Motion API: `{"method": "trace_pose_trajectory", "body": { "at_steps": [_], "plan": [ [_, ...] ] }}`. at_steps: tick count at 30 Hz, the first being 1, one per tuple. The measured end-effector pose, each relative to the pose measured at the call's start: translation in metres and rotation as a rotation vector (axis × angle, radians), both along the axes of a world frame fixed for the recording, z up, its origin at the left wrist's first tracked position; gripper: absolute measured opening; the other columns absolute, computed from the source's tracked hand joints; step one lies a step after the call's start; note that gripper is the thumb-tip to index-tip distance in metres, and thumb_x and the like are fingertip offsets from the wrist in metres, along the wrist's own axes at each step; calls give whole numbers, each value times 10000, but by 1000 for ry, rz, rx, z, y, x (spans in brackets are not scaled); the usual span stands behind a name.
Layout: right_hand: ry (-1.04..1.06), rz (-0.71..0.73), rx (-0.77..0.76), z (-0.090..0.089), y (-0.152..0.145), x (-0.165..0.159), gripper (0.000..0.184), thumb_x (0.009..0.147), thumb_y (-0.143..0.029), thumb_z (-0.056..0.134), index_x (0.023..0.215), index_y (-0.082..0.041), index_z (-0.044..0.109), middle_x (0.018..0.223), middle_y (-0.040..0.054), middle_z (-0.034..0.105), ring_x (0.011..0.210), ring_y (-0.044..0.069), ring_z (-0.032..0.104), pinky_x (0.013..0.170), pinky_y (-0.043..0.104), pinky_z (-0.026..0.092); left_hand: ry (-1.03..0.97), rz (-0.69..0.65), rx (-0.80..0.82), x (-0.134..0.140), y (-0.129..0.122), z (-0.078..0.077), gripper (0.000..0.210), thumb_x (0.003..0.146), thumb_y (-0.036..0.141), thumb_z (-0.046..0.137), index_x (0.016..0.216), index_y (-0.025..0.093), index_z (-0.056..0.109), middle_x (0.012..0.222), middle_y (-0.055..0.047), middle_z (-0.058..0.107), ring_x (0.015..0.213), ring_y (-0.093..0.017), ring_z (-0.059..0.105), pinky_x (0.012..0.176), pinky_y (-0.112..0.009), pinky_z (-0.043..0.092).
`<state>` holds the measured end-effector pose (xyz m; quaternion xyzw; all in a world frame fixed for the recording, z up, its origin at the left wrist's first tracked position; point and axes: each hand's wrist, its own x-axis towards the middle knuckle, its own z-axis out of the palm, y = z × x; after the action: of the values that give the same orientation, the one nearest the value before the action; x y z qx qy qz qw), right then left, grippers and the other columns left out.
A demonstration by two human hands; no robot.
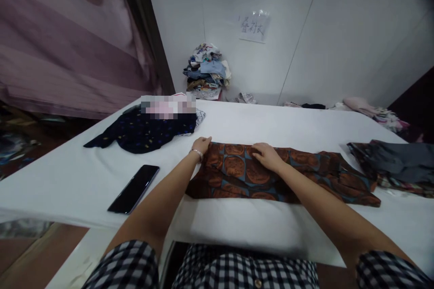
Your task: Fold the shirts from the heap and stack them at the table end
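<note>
A folded brown shirt (233, 167) with rust-coloured round shapes and blue-grey patches lies lengthwise across the white table in front of me. Fingers closed, my left hand (202, 144) grips the shirt's far left corner; a bracelet is on that wrist. My right hand (266, 156) rests on the shirt near the middle of its far edge, thumb apart from the other fingers. To the right, the narrower end of the shirt lies on the table, slightly rumpled.
A phone (134, 188) lies left of my left forearm. Behind it is a dark spotted garment (145, 131). Folded clothes (400, 160) lie at the right end of the white table (298, 124). A tall clothes pile (206, 70) stands by the wall.
</note>
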<state>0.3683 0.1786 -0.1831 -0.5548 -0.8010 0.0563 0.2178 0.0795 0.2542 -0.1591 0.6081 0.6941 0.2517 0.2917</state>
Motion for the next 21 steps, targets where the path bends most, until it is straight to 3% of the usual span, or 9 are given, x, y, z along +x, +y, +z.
{"method": "trace_pose_trajectory", "body": {
  "at_steps": [4, 10, 12, 14, 17, 21],
  "plan": [
    [99, 71, 60, -5, -41, -1, 282, 856, -254, 532, 1104, -205, 658, 1189, 97, 624, 1147, 250, 535, 1013, 461, 389, 100, -74, 58, -9, -27, -2, 403, 814, 511, 535, 982, 156, 627, 996, -92, 677, 960, -232, 619, 836, -311, 452],
    [160, 107, 139, -8, -116, -8, 250, 887, -225, 489, 1064, -223, 666, 1204, 80, 619, 1214, 234, 482, 1018, 478, 373, 489, -391, 473, -1, -74, 1, 475, 821, 441, 523, 1201, 160, 567, 1344, -131, 511, 1242, -277, 455, 1024, -393, 362],
    [158, 38, 178, -14, -129, 5, 240, 880, -214, 493, 1036, -223, 675, 1184, 79, 631, 1201, 238, 491, 1008, 482, 378, 541, -520, 486, 2, -82, -6, 461, 831, 447, 508, 1203, 183, 579, 1379, -106, 492, 1278, -273, 422, 1063, -417, 323],
    [157, -72, 217, -19, -136, 30, 238, 867, -204, 494, 1010, -222, 685, 1146, 81, 648, 1159, 241, 521, 982, 477, 402, 584, -596, 393, 4, -84, -15, 475, 841, 460, 486, 1228, 199, 571, 1376, -89, 504, 1282, -269, 427, 1058, -441, 331],
    [116, -259, 231, -20, -142, 74, 247, 846, -206, 490, 975, -216, 700, 1102, 86, 663, 1081, 249, 565, 949, 468, 431, 646, -578, 285, 6, -83, -22, 499, 861, 455, 442, 1271, 188, 543, 1370, -91, 513, 1284, -260, 432, 1036, -449, 358],
    [47, -424, 214, -10, -145, 110, 319, 875, -277, 456, 1102, -203, 667, 1207, 93, 617, 1158, 253, 523, 1003, 457, 397, 712, -506, 395, 10, -88, -20, 498, 870, 454, 425, 1259, 171, 555, 1404, -109, 473, 1318, -267, 386, 1100, -489, 247]
  ]
}}
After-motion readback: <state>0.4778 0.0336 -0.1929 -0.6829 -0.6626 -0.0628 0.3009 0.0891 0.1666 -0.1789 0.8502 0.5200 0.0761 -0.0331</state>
